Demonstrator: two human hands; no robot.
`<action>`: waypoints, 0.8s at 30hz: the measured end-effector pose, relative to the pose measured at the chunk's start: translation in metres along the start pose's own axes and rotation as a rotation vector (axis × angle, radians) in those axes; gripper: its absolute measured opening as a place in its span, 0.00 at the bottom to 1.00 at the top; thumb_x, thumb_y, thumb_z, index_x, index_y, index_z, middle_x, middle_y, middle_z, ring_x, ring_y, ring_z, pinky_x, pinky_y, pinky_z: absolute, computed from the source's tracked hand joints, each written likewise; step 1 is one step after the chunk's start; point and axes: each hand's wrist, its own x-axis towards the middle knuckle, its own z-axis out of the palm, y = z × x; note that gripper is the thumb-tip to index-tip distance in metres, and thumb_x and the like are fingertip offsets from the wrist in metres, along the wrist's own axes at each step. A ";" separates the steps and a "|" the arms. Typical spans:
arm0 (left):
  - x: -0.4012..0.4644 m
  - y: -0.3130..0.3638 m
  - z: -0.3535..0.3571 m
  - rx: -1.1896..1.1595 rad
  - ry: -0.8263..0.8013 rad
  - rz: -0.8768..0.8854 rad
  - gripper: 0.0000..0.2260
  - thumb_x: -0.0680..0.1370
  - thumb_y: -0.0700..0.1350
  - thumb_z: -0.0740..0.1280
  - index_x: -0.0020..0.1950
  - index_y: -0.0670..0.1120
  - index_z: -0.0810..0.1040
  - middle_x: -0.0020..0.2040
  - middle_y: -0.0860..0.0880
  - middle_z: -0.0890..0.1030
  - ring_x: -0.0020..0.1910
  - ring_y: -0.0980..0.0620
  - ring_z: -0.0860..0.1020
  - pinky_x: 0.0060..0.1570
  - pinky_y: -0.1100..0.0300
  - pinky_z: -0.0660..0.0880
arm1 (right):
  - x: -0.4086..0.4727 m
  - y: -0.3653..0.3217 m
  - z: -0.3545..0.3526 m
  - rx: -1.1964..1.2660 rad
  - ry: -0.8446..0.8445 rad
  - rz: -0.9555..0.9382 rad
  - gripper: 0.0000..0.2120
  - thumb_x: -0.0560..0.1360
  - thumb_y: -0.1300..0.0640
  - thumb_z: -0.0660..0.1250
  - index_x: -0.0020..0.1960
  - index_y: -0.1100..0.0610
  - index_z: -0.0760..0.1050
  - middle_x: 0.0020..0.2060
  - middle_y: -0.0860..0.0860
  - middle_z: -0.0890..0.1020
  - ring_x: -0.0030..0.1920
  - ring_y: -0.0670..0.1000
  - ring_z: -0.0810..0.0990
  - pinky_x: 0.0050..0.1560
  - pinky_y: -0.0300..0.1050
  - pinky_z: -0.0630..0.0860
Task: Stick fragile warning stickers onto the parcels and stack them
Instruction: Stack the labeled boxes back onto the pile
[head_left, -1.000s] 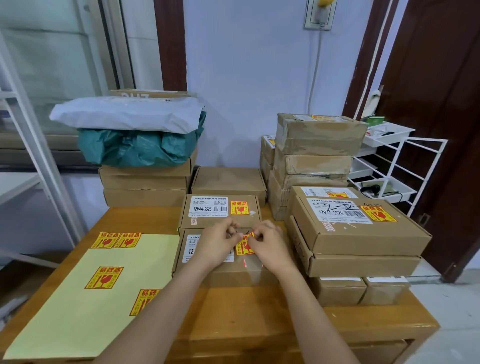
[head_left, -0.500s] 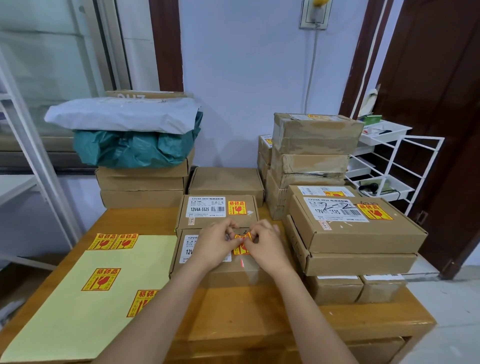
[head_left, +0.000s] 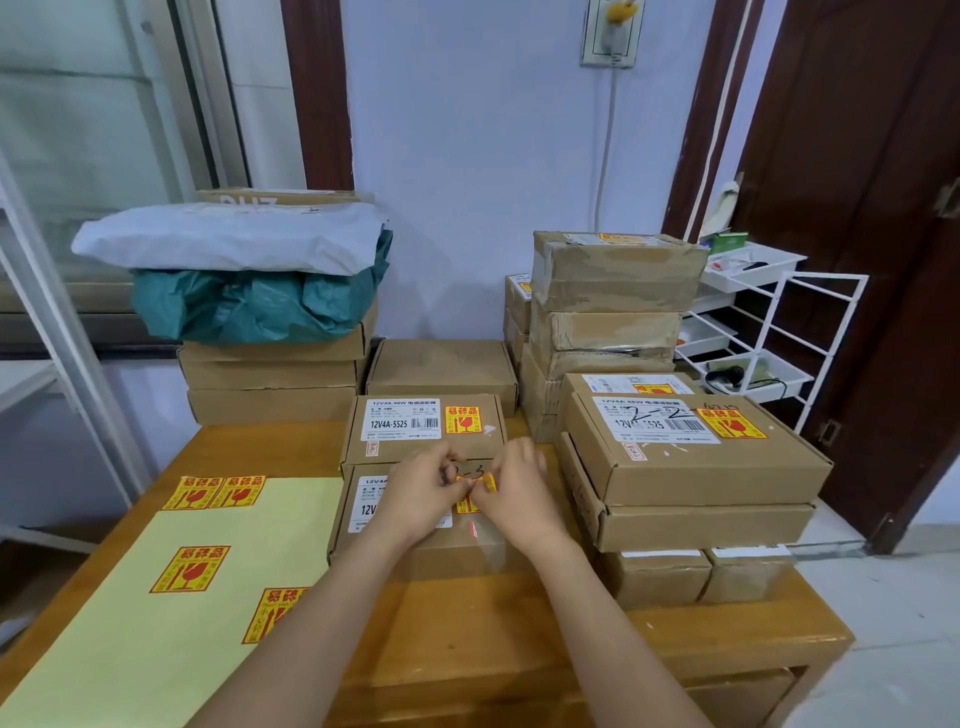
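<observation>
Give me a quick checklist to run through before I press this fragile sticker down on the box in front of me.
1. Sticker held by both hands, left hand and right hand: ok.
2. Sticker over the near box, right of its white label: ok.
3. Sticker flat and unwrinkled: not ok, it looks crumpled between the fingers.
4. Backing fully peeled: cannot tell.
5. Handwriting on the box stays uncovered: cannot tell, hands hide it.
6. Spare stickers on the yellow sheet: ok.
</observation>
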 end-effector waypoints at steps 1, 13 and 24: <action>0.000 0.000 0.000 0.001 0.003 -0.001 0.08 0.74 0.41 0.70 0.52 0.47 0.76 0.36 0.53 0.73 0.36 0.56 0.70 0.41 0.59 0.70 | 0.000 0.000 0.000 0.035 0.006 0.006 0.14 0.74 0.55 0.67 0.54 0.56 0.65 0.60 0.51 0.67 0.62 0.52 0.63 0.56 0.45 0.70; 0.006 -0.005 0.001 0.027 0.088 -0.025 0.06 0.77 0.35 0.64 0.50 0.45 0.76 0.41 0.52 0.72 0.37 0.58 0.69 0.37 0.70 0.67 | 0.001 0.001 0.000 -0.058 -0.010 -0.008 0.24 0.78 0.65 0.58 0.72 0.57 0.58 0.68 0.52 0.65 0.68 0.52 0.59 0.63 0.46 0.67; 0.005 -0.012 -0.014 -0.174 -0.187 -0.035 0.14 0.73 0.39 0.72 0.57 0.45 0.75 0.44 0.50 0.72 0.41 0.55 0.71 0.41 0.70 0.70 | 0.002 0.004 0.001 -0.019 -0.064 0.013 0.30 0.76 0.49 0.65 0.73 0.57 0.57 0.69 0.51 0.63 0.70 0.52 0.55 0.65 0.48 0.64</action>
